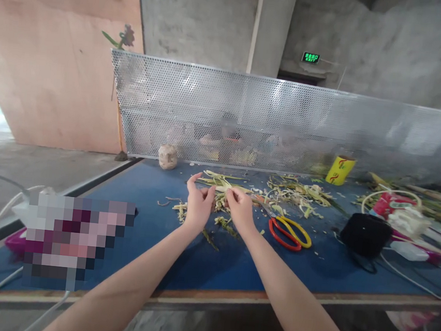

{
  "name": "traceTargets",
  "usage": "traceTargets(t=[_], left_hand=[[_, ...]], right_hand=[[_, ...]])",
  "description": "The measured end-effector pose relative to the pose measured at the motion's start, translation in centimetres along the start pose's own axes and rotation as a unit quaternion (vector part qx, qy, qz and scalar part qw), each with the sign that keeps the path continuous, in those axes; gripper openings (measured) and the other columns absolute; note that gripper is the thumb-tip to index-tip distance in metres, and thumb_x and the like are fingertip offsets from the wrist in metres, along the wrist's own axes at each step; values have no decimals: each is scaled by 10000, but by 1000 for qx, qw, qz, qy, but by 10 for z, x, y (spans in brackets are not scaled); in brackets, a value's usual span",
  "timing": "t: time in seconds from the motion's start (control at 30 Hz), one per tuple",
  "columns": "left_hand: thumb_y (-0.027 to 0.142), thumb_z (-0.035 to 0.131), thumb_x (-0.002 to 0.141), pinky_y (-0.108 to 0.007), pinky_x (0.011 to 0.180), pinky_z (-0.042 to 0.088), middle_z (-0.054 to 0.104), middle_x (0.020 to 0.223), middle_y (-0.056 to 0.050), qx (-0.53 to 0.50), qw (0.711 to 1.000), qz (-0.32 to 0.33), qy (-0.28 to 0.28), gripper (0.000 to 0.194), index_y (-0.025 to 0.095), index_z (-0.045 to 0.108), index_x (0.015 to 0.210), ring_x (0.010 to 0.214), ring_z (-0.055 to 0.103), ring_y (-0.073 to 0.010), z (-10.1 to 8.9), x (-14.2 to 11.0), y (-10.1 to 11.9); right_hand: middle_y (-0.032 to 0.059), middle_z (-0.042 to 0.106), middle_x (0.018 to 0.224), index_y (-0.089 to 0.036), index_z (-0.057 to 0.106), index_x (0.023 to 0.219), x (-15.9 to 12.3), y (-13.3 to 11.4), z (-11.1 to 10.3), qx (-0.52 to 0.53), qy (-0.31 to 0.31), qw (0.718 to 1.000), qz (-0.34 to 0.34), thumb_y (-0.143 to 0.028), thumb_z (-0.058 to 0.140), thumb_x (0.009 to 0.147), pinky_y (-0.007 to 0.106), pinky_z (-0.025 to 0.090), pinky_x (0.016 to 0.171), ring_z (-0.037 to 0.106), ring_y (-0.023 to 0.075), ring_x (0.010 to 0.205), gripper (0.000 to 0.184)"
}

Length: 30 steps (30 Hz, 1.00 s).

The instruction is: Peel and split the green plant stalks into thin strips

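My right hand point(240, 210) pinches a pale green plant strip point(222, 185), its thumb and fingertips close together. Facing it, my left hand point(199, 205) has its index finger raised, while the thumb closes on the near end of the strip; its other fingers are mostly hidden. Below and around both hands lie loose plant shreds point(227, 225) on the blue tabletop point(134, 251). Just right of my right hand rest scissors with one red and one yellow handle point(290, 233), their blades pointing toward the scraps.
More plant scraps point(299, 191) spread behind the scissors. A yellow roll point(340, 170) and a whitish lump point(167, 157) stand by the perforated metal screen point(217, 113). To the right are a black case point(365, 234), a red package point(388, 204), cables and long stalks point(434, 209).
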<state>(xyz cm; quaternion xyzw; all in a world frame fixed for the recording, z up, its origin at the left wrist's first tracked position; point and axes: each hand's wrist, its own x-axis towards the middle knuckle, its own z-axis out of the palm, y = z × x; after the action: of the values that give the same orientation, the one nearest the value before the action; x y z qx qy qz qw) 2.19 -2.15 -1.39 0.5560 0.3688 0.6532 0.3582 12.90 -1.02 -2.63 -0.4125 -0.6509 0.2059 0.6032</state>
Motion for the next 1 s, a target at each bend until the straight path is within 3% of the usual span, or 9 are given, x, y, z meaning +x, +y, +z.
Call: traceTargets(t=[0.27,0.43,0.57,0.73,0.9,1.0], left_hand=[[261,493,764,-133,343,260,399,446,109,35,998,37,44,442,207,227,1113,322,340,-41,-11,9,-4],[262,486,764,-136,332,263,399,431,121,19,999,33,39,414,225,209,1069,304,305,-39,-12,10,1],[270,459,786,-144,336,266,375,455,114,1,999,44,9,361,233,221,1054,314,317,-41,-13,8,3],[273,430,802,-156,378,281,362,489,107,25,998,64,7,310,222,250,1049,349,327,-39,-16,10,2],[255,440,793,-168,435,302,407,510,100,87,991,89,-58,321,197,286,1069,383,348,-39,-17,8,1],[251,431,797,-166,447,304,405,521,99,85,990,90,-69,312,194,296,1073,390,348,-36,-17,7,0]], right_hand=[[-44,387,462,-189,412,532,0,-4,-1,16,-25,1000,-8,-330,412,774,229,302,487,387,108,456,280],[-37,396,473,-191,402,520,1,-7,-2,47,-47,998,1,-374,424,771,229,312,489,391,104,466,312],[-31,438,443,-202,391,554,1,-6,1,102,-110,988,36,-472,326,802,217,294,387,389,98,391,372],[-9,489,406,-183,472,560,0,-3,3,198,-255,935,148,-622,241,765,210,266,335,370,81,318,536],[-28,494,409,-187,472,593,2,0,1,181,-197,953,139,-578,387,742,206,246,328,349,72,302,427],[-52,437,391,-202,415,575,2,2,1,182,-189,956,128,-546,426,737,207,224,324,327,74,304,380]])
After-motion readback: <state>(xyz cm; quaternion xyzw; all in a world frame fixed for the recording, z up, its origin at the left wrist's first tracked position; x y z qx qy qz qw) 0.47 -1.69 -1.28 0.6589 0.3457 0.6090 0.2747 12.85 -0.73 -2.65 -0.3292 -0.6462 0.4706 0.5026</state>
